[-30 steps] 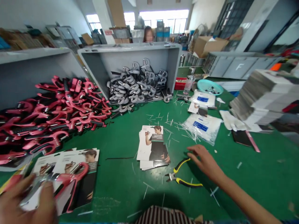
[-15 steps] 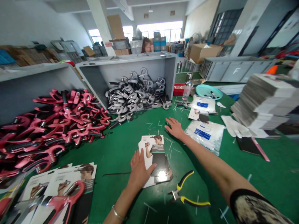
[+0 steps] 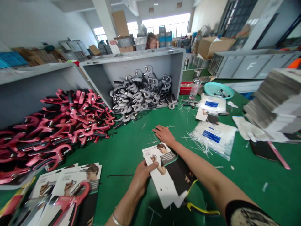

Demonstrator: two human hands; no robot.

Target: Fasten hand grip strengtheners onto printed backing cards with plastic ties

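My left hand (image 3: 141,178) grips the left edge of a stack of printed backing cards (image 3: 164,171), lifted and tilted off the green table (image 3: 122,147). My right hand (image 3: 164,134) lies flat on the table just beyond the cards, fingers stretched over several thin white plastic ties (image 3: 152,138). Yellow-handled cutters (image 3: 202,210) lie partly hidden under the cards and my right forearm. A pile of pink hand grippers (image 3: 63,122) sits to the left. Grey hand grippers (image 3: 141,91) fill a tipped grey crate (image 3: 131,59).
Carded pink grippers (image 3: 70,191) lie at the near left. Clear bags with blue labels (image 3: 215,136) and a tall stack of cards (image 3: 275,100) are at the right. A teal bowl (image 3: 218,90) and a red tray (image 3: 185,89) stand behind. A person (image 3: 152,42) is beyond the crate.
My left hand has taken hold of the card stack and lifted it toward me, covering the cutters. My right hand slid left and nearer, over the loose ties.
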